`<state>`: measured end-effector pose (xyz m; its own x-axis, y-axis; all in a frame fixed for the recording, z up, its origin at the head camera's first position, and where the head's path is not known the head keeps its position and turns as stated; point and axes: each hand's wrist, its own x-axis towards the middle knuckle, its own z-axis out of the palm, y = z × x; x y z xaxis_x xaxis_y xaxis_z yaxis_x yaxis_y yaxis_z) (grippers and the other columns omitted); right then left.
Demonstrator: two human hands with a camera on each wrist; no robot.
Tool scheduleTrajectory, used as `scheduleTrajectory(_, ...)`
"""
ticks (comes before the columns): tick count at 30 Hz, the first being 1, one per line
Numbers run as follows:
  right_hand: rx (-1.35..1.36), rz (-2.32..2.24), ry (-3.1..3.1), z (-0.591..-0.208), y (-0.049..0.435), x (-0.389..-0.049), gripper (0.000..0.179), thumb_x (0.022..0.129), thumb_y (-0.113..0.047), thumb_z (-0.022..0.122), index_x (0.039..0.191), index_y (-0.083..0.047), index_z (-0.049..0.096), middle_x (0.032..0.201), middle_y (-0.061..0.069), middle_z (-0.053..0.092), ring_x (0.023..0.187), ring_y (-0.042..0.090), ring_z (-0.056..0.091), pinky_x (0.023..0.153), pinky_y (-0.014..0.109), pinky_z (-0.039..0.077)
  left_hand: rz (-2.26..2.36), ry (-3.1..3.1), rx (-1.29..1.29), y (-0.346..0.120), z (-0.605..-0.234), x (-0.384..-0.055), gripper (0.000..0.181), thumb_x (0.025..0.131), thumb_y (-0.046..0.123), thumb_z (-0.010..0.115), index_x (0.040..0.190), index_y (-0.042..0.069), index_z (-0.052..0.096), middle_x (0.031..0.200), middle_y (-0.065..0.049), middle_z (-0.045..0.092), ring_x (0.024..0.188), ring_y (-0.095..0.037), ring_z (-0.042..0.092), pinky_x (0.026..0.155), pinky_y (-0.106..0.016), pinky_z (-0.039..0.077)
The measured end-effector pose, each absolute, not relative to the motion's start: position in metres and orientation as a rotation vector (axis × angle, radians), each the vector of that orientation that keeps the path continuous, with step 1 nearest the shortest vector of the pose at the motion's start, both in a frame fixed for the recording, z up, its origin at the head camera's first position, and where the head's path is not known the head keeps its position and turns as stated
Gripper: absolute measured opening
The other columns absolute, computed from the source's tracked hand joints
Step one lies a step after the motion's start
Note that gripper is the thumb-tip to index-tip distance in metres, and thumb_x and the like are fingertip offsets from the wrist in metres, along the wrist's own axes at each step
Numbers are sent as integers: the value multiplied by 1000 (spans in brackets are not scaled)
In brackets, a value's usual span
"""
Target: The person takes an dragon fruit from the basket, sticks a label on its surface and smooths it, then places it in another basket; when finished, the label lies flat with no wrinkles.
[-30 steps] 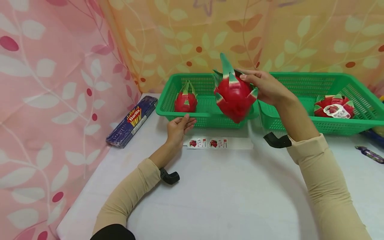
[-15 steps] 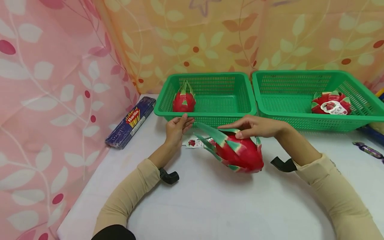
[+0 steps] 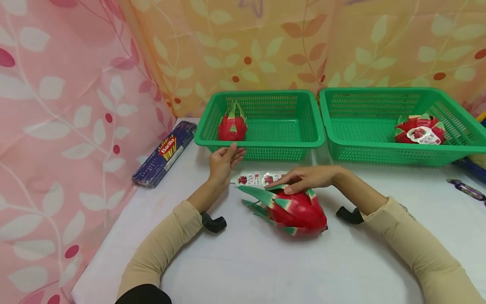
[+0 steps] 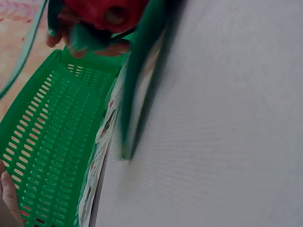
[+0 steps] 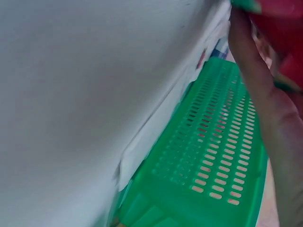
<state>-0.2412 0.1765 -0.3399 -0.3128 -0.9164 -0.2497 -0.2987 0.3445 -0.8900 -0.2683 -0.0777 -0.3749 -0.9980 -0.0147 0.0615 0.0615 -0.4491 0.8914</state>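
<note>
- We saw a person's right hand [image 3: 315, 177] holding a large red dragon fruit [image 3: 298, 213], thumb and fingers clamped on its upper side near the green leaves.
- The fruit lay sideways low over a white table [image 3: 247, 266], leaf tips pointing left; we could not tell whether it touched the cloth.
- We found the left hand [image 3: 223, 162] at the front rim of the left green basket [image 3: 281, 152], its fingers loosely straight and gripping nothing.
- Between the basket and the large fruit we saw a label strip [image 3: 248, 179] printed with red fruit, partly covered by the right hand.
- Inside the left basket, a smaller dragon fruit [image 3: 232, 128] stood upright, leaves up.
- In the right green basket [image 3: 379, 154] we saw a third dragon fruit [image 3: 411, 123] bearing a white sticker [image 3: 423, 136].
- A blue spaghetti box [image 3: 163, 156] lay at left, a purple wrapped stick [image 3: 468, 191] at far right.
</note>
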Motion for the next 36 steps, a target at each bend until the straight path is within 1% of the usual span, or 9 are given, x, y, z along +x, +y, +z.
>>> scheduleTrajectory(5,-1092,-940,1748,-342,173,-242,45,95,-25,46,140,-19,41,137,2,43,127,21,37,93,35,49,-2625,-1638,-68,-76,-375,-269,23,90,18,58,95,-4,60,76,-2,71,74,-12,69,71,-21,56)
scheduleTrajectory(7,-1094,-951,1747,-343,173,-242,45,96,-25,45,139,-16,41,128,6,49,122,19,41,89,33,50,-2624,-1646,-66,-77,-375,-270,23,90,19,58,94,-3,60,76,-1,71,75,-12,69,71,-21,56)
scheduleTrajectory(12,-1010,-1103,1829,-345,175,-243,40,98,-21,42,136,-9,45,127,14,55,118,22,50,92,34,49,-2680,-1690,-48,-79,-374,-267,26,91,22,57,98,-3,61,78,-2,71,78,-12,69,74,-24,56)
scheduleTrajectory(14,-998,-1174,1953,-346,173,-242,38,96,-18,46,132,-5,49,131,14,54,119,26,53,94,36,49,-2721,-1724,-49,-80,-373,-265,29,92,22,56,103,-5,59,80,-2,72,79,-12,69,75,-24,56)
scheduleTrajectory(19,-1123,-1038,2532,-357,161,-241,31,86,-6,61,116,3,61,111,17,66,99,27,64,79,36,55,-2737,-1949,-122,-81,-370,-263,34,92,11,56,119,-8,53,88,0,71,81,-9,69,74,-21,55)
scheduleTrajectory(23,-1198,-819,2854,-362,151,-241,29,80,-1,66,109,5,65,104,18,68,97,30,64,80,42,54,-2584,-2230,-266,-79,-372,-263,33,90,5,57,120,-7,54,102,-9,69,86,-10,68,79,-25,55)
scheduleTrajectory(27,-1098,-754,2899,-363,153,-242,35,76,-2,70,109,5,64,106,18,67,100,32,62,82,45,52,-2254,-2513,-511,-76,-374,-264,27,89,4,57,115,-4,59,113,-21,63,99,-21,65,87,-35,53)
scheduleTrajectory(32,-977,-716,2883,-366,159,-246,34,71,-1,72,105,3,66,92,14,69,73,21,57,60,31,47,-1874,-2722,-697,-73,-375,-264,23,88,3,59,109,-1,64,111,-19,65,101,-28,64,75,-24,53)
scheduleTrajectory(36,-997,-716,2874,-367,161,-246,32,68,0,71,100,3,68,84,12,66,70,18,48,56,25,37,-1730,-2745,-766,-69,-375,-263,24,86,3,59,109,-1,65,109,-17,66,98,-26,65,73,-20,51)
